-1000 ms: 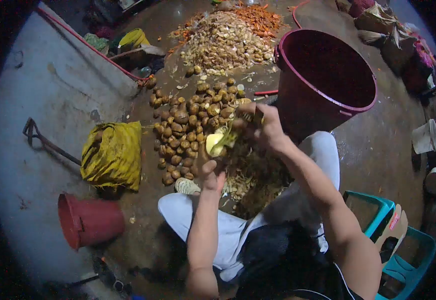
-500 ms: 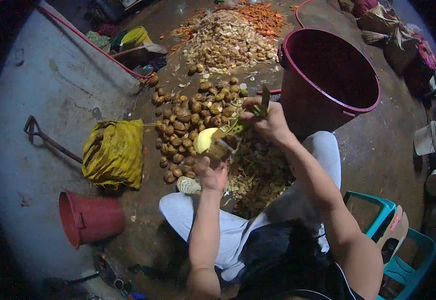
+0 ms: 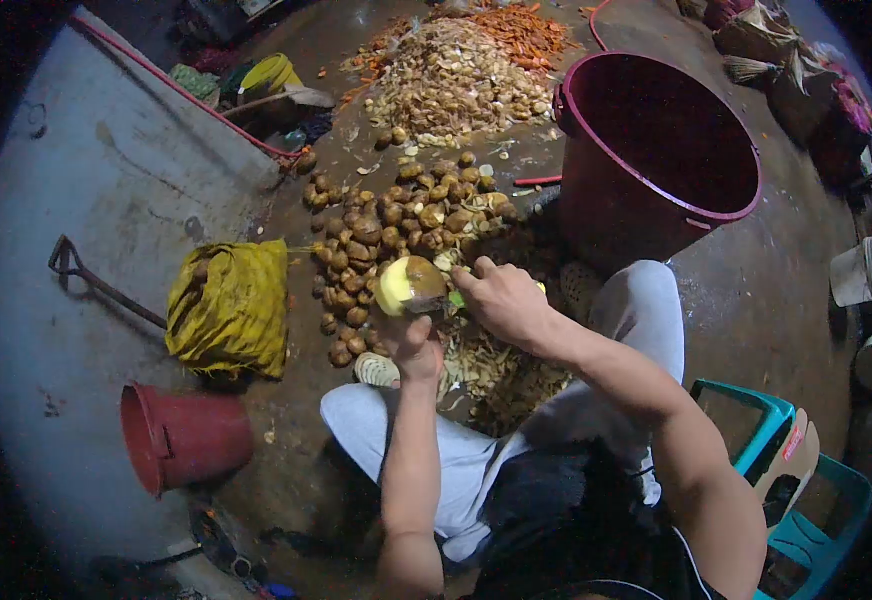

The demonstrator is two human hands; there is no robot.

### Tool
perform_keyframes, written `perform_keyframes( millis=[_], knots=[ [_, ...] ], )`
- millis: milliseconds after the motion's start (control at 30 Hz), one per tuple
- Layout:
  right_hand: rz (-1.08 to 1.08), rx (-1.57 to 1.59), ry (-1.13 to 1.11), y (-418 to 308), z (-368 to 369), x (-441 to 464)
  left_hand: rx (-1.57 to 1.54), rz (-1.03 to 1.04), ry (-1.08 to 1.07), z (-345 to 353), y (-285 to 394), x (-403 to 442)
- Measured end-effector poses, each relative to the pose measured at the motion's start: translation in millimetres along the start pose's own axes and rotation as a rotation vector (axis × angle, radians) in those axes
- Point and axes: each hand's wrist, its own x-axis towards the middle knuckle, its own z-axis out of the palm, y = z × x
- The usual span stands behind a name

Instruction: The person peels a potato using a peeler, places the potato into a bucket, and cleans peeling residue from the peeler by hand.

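**Left hand and right hand meet at a part-peeled vegetable**

Cupped around the underside of the round vegetable, the left hand holds it in front of the knees; its far fingers are hidden. The vegetable shows bare yellow on its left and brown skin on its right. The right hand, apart from the left, is closed on a bladed tool, whose dark end lies against the vegetable's lower side; how the fingers wrap the handle is hard to tell.

Grey trousers spread either side of a heap of peelings. To the right stand teal stools; to the left, a tilted red bucket and, beyond it, a yellow sack. Past the hands lie many brown vegetables, near a large maroon tub. Farthest back, a pale heap touches orange pieces.
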Motion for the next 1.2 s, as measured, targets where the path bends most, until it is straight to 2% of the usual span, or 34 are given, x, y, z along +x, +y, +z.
perform_keyframes(
  millis=[67,100,200,300,400,467,533,600,667,700,733,800,900,933,1033,1100,1133,1200],
  knots=[
    [0.025,-0.033,0.118,17.5,16.2,9.7,0.039,0.001,-0.012,1.2,-2.5,-2.3],
    [0.106,-0.027,0.068,27.5,17.0,21.7,0.000,-0.065,0.007,-0.8,-6.1,-4.2],
    [0.207,0.071,0.038,39.1,17.6,27.5,-0.102,-0.152,-0.139,1.7,-0.2,2.3],
    [0.144,0.095,0.040,38.7,17.8,19.1,-0.024,-0.116,-0.173,-10.5,-0.5,0.2],
    [0.059,0.081,-0.025,7.8,-3.4,2.5,0.023,-0.024,-0.036,-3.2,-1.7,-2.0],
    [0.009,0.118,-0.026,-1.0,-8.8,-3.7,0.016,-0.027,-0.053,-10.2,-9.9,2.4],
    [0.036,0.028,-0.053,-3.7,-7.3,-4.2,0.029,-0.126,0.101,-9.7,-11.9,4.2],
    [0.045,0.043,-0.007,10.0,3.2,3.6,0.011,-0.123,0.079,-0.2,-5.7,1.2],
    [0.175,0.052,0.004,38.9,24.4,24.2,-0.032,-0.152,-0.206,-2.6,-6.2,3.8],
    [0.236,0.076,-0.052,38.4,18.4,28.4,-0.034,-0.075,-0.158,23.3,8.3,-2.5],
    [0.241,0.079,-0.044,38.5,17.5,28.5,-0.046,-0.103,-0.220,29.8,18.1,-3.7],
    [0.187,0.047,-0.023,42.0,13.7,23.0,-0.076,-0.181,-0.171,19.7,16.3,-1.8],
    [0.052,0.087,0.041,29.1,5.1,3.3,-0.039,-0.133,-0.068,5.6,8.7,1.2],
    [0.076,0.070,-0.041,11.9,-5.7,-1.8,-0.007,-0.084,-0.025,5.6,8.8,3.5],
    [0.078,0.110,-0.106,-4.9,-11.5,-6.3,0.023,-0.060,-0.028,4.0,6.8,1.2],
    [0.060,0.047,-0.022,5.0,3.8,-2.5,0.008,-0.066,-0.008,13.2,7.2,-3.5],
    [0.067,0.051,0.089,16.1,13.3,5.6,0.007,-0.073,-0.006,19.2,10.5,-8.9],
    [0.207,0.045,-0.015,35.7,16.2,25.7,0.022,-0.114,-0.182,30.5,18.6,-7.9]
  ],
)
